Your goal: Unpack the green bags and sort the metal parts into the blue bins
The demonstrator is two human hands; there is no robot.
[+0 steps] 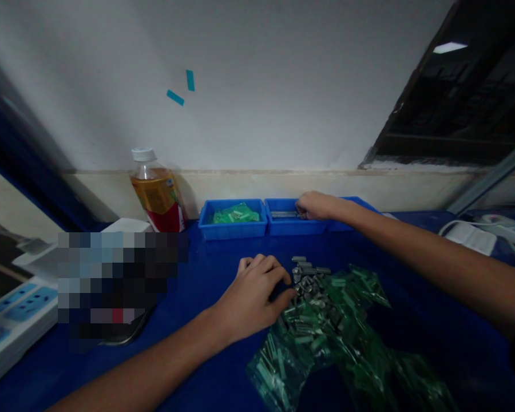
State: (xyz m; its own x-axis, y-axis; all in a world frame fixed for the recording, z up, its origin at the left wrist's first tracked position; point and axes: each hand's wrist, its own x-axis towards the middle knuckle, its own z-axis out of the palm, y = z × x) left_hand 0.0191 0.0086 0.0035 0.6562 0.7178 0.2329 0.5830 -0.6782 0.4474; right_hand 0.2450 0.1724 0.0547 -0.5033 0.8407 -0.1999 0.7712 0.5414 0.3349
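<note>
My left hand (255,297) rests on the blue table (206,269), fingers curled, fingertips touching a heap of small silver metal cylinders (311,277) that lie on green plastic bags (339,337). Whether it pinches one is hidden. My right hand (315,205) reaches far into the middle blue bin (296,225) by the wall, fingers closed over silver parts (283,214) in it. The left blue bin (232,226) beside it holds green bagged parts (235,214).
A bottle of amber drink (157,194) with a white cap stands at the wall, left of the bins. A white power strip (12,309) lies at the far left. White devices and cables (476,234) sit at the right. A third blue bin (352,201) is behind my right wrist.
</note>
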